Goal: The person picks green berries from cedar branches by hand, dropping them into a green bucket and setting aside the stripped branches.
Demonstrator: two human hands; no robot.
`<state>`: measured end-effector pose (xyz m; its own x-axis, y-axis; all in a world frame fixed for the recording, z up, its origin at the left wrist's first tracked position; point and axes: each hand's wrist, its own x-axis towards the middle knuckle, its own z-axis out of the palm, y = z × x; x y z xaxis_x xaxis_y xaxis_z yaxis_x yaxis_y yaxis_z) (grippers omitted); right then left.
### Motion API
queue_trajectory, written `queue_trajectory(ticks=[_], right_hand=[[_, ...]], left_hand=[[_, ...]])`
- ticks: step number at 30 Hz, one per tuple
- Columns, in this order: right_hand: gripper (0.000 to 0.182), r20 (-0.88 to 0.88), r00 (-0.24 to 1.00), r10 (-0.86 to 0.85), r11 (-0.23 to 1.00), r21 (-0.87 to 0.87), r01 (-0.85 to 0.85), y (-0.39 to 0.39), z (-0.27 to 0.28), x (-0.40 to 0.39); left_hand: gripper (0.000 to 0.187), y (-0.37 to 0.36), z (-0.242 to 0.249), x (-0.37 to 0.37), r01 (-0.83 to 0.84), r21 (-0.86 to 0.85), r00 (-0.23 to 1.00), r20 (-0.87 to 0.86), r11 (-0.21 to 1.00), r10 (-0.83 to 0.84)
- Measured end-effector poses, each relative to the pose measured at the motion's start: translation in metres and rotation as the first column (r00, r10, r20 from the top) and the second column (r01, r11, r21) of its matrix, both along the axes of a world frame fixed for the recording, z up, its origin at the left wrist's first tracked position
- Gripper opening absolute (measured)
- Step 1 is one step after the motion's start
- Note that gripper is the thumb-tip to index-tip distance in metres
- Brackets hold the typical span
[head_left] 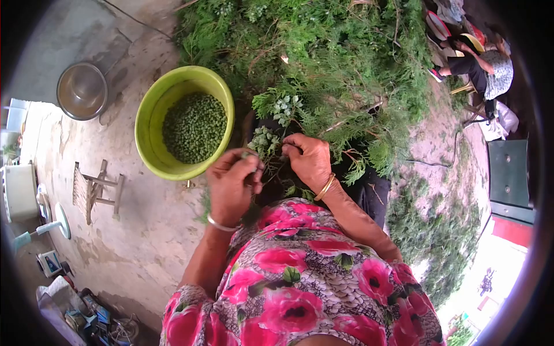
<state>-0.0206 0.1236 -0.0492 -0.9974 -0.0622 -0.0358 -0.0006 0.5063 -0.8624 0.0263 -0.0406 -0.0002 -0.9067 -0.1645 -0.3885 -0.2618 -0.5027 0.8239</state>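
Observation:
My left hand (231,185), a silver bangle at its wrist, is closed in a pinch beside the yellow-green basin (146,151). A bit of green shows at its fingertips, perhaps a small seed cone, partly hidden. My right hand (309,161), with a gold bangle, has thumb and fingers pinched on a leafy evergreen sprig over my lap. Clusters of pale green cones (264,142) sit on the sprig just left of those fingertips, and more bluish cones (287,108) show above. Many small round green cones (195,128) lie in the basin.
A large heap of cut evergreen branches (346,63) spreads ahead of me. To the left are a metal bowl (82,91) and a small wooden stool (97,190). Another person (490,66) sits at the far right. Loose greenery (433,230) covers the ground at right.

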Motion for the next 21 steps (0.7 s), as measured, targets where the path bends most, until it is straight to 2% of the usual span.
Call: queue_trajectory(ticks=[1, 3, 4, 5, 6, 7, 8, 9, 10, 11, 13, 15, 16, 18, 21], right_hand=[[0.011, 0.002, 1.000, 0.002, 1.000, -0.001, -0.002, -0.001, 0.000, 0.000], [0.011, -0.068, 0.998, 0.006, 0.998, 0.055, -0.003, -0.001, -0.001, 0.001], [0.011, -0.071, 0.997, 0.012, 0.998, 0.054, -0.008, -0.001, 0.000, 0.000], [0.011, -0.041, 0.999, 0.018, 1.000, 0.017, -0.017, -0.002, 0.001, 0.001], [0.011, -0.012, 1.000, 0.024, 0.999, -0.021, -0.024, -0.002, 0.002, 0.000], [0.011, -0.017, 1.000, 0.025, 0.999, -0.025, -0.026, -0.001, 0.000, -0.002], [0.011, 0.020, 0.999, 0.038, 0.997, -0.062, -0.037, 0.000, -0.005, -0.003], [0.010, 0.060, 0.997, 0.048, 0.994, -0.098, -0.042, 0.001, -0.008, -0.004], [0.010, 0.064, 0.997, 0.039, 0.995, -0.097, -0.033, 0.002, -0.010, -0.003], [0.010, 0.082, 0.995, 0.047, 0.991, -0.132, -0.036, 0.002, -0.011, -0.004], [0.009, 0.097, 0.993, 0.062, 0.985, -0.168, -0.045, 0.002, -0.009, -0.006], [0.014, 0.281, 0.959, 0.045, 0.966, -0.256, 0.030, 0.003, -0.001, -0.007], [0.014, 0.282, 0.958, 0.044, 0.968, -0.251, 0.029, 0.003, -0.005, -0.007], [0.013, 0.053, 0.997, 0.051, 0.975, -0.220, -0.038, 0.004, -0.016, -0.007], [0.011, 0.097, 0.995, 0.026, 0.980, -0.199, -0.006, 0.004, -0.014, -0.006]], left_hand=[[0.013, -0.011, 0.007, 0.000, -0.003, -0.038, 0.999, -0.043, 0.999, 0.001], [0.020, -0.040, 0.016, -0.011, -0.109, -0.387, 0.959, -0.284, 0.916, -0.005], [0.023, -0.055, 0.018, -0.021, -0.205, -0.628, 0.951, -0.308, 0.751, 0.002], [0.027, -0.068, 0.021, -0.030, -0.286, -0.809, 0.943, -0.332, 0.513, 0.002], [0.027, -0.077, 0.024, -0.035, -0.292, -0.810, 0.942, -0.336, 0.508, 0.005], [0.029, -0.084, 0.027, -0.040, -0.382, -0.922, 0.919, -0.386, 0.068, -0.077], [0.031, -0.086, 0.029, -0.045, -0.430, -0.819, 0.903, -0.392, -0.379, -0.177], [0.031, -0.084, 0.028, -0.044, -0.435, -0.818, 0.901, -0.393, -0.376, -0.186], [0.030, -0.078, 0.024, -0.037, -0.407, -0.912, 0.901, -0.390, -0.056, -0.191], [0.029, -0.070, 0.020, -0.031, -0.332, -0.904, 0.902, -0.388, 0.270, -0.190], [0.034, -0.040, 0.011, -0.025, -0.062, -0.918, 0.864, -0.245, 0.391, -0.439], [0.022, -0.008, -0.008, -0.022, 0.030, -0.926, 0.817, -0.194, 0.375, -0.543], [0.022, 0.005, -0.015, -0.023, 0.030, -0.924, 0.818, -0.196, 0.380, -0.541], [0.011, 0.021, -0.027, -0.024, 0.020, -0.998, 0.847, 0.044, -0.052, -0.530], [0.017, 0.020, -0.036, -0.027, -0.056, -0.998, 0.819, -0.024, -0.038, -0.573]])
